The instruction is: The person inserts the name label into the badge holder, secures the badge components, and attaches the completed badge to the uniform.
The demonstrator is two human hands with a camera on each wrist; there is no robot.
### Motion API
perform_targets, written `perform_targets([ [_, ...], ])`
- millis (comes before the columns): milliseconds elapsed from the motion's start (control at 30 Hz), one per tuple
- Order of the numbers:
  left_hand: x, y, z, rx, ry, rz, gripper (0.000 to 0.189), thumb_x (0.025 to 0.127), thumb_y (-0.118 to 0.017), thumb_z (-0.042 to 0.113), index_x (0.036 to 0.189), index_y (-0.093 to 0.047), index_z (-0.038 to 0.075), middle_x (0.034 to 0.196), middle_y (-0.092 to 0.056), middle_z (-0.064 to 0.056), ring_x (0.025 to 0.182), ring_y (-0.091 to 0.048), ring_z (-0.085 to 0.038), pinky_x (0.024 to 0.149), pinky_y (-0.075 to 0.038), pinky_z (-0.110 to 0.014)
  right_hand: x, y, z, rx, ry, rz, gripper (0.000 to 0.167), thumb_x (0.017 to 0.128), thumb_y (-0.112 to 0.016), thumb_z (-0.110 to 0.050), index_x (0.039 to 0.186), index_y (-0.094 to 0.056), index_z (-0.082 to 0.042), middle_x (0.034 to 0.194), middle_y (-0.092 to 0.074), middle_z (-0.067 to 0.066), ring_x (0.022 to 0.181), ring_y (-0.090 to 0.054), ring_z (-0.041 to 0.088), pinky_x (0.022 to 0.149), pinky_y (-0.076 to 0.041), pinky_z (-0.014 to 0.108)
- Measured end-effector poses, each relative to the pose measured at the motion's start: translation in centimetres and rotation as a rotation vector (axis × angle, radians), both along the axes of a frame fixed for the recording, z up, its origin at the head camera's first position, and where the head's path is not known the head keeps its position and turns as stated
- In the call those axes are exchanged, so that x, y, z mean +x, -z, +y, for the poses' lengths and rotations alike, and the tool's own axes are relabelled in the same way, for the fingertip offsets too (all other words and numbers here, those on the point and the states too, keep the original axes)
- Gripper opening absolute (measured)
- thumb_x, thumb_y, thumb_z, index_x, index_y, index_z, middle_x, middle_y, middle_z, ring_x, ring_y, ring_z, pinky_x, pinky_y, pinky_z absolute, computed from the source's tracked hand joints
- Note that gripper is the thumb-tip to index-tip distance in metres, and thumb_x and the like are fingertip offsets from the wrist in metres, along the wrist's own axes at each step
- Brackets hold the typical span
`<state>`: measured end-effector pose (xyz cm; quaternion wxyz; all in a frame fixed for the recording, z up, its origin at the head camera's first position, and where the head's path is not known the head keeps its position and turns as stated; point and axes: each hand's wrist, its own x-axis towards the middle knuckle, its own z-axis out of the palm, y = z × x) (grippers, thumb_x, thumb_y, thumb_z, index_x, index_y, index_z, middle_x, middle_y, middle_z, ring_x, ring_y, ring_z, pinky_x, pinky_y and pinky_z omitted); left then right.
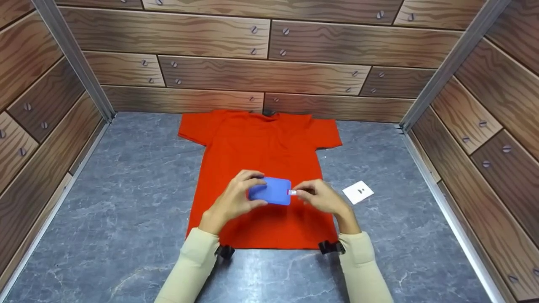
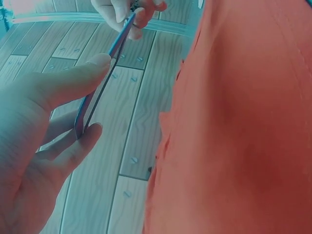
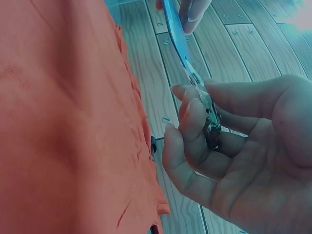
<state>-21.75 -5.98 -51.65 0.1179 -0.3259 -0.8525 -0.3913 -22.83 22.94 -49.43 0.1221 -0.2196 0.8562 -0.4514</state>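
Above the lower part of a red T-shirt (image 1: 261,155), my left hand (image 1: 238,195) grips a flat blue badge holder (image 1: 273,191) by its left end, thumb on the near edge and fingers on the far one. In the left wrist view the badge holder (image 2: 117,46) appears almost edge-on. My right hand (image 1: 322,195) pinches the small clip at the holder's right end. The right wrist view shows this metal clip (image 3: 210,117) between thumb and fingers, joined to the holder by a short clear strap (image 3: 195,78). The fingers partly cover the clip.
A white card (image 1: 358,192) with small dark marks lies on the grey marbled surface (image 1: 139,189) to the right of the shirt. Wood-patterned walls (image 1: 210,38) with metal corner strips enclose the back and both sides.
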Motion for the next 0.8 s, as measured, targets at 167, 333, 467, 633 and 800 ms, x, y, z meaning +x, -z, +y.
perform_targets([
  [167, -0.1, 0.1, -0.2, -0.013, -0.008, -0.010, 0.043, 0.085, -0.086, 0.023, 0.124, -0.073, 0.010, 0.140, -0.060, -0.011, 0.130, -0.056, -0.030, 0.099, -0.059, -0.046, 0.1, -0.2, -0.4, -0.019, -0.005, 0.002, 0.018, 0.104, -0.060, -0.009, 0.110, -0.074, 0.001, 0.091, -0.065, 0.030, 0.075, -0.061, 0.024, 0.071, -0.056, 0.027],
  [333, -0.1, 0.1, -0.3, -0.029, -0.013, -0.031, 0.043, 0.085, -0.085, 0.019, 0.125, -0.073, 0.010, 0.142, -0.059, -0.011, 0.132, -0.055, -0.031, 0.100, -0.058, -0.046, 0.4, -0.8, -0.6, -0.083, -0.030, -0.025, 0.019, 0.104, -0.059, -0.007, 0.110, -0.073, 0.003, 0.097, -0.067, 0.035, 0.080, -0.064, 0.037, 0.074, -0.058, 0.029],
  [467, -0.2, 0.2, -0.3, -0.058, -0.022, -0.026, 0.044, 0.086, -0.085, 0.016, 0.127, -0.072, 0.011, 0.142, -0.059, -0.010, 0.133, -0.055, -0.030, 0.104, -0.057, -0.045, 0.7, -1.3, -0.8, -0.105, -0.043, -0.026, 0.019, 0.103, -0.058, -0.005, 0.109, -0.072, 0.005, 0.096, -0.067, 0.036, 0.079, -0.064, 0.029, 0.073, -0.056, 0.023],
  [633, -0.2, 0.1, -0.2, -0.078, -0.026, -0.033, 0.044, 0.087, -0.084, 0.018, 0.129, -0.071, 0.012, 0.143, -0.059, -0.010, 0.133, -0.055, -0.030, 0.105, -0.056, -0.045, 0.7, -1.3, -1.1, -0.111, -0.050, -0.026, 0.018, 0.103, -0.058, -0.005, 0.108, -0.073, 0.004, 0.094, -0.066, 0.035, 0.079, -0.063, 0.029, 0.074, -0.056, 0.024],
  [800, -0.3, 0.2, -0.2, -0.099, -0.027, -0.041, 0.043, 0.088, -0.083, 0.017, 0.128, -0.071, 0.012, 0.143, -0.059, -0.011, 0.133, -0.055, -0.029, 0.108, -0.054, -0.045, 0.7, -1.0, -1.2, -0.136, -0.065, -0.036, 0.019, 0.103, -0.057, -0.004, 0.109, -0.072, 0.005, 0.094, -0.065, 0.035, 0.078, -0.063, 0.025, 0.076, -0.057, 0.028],
])
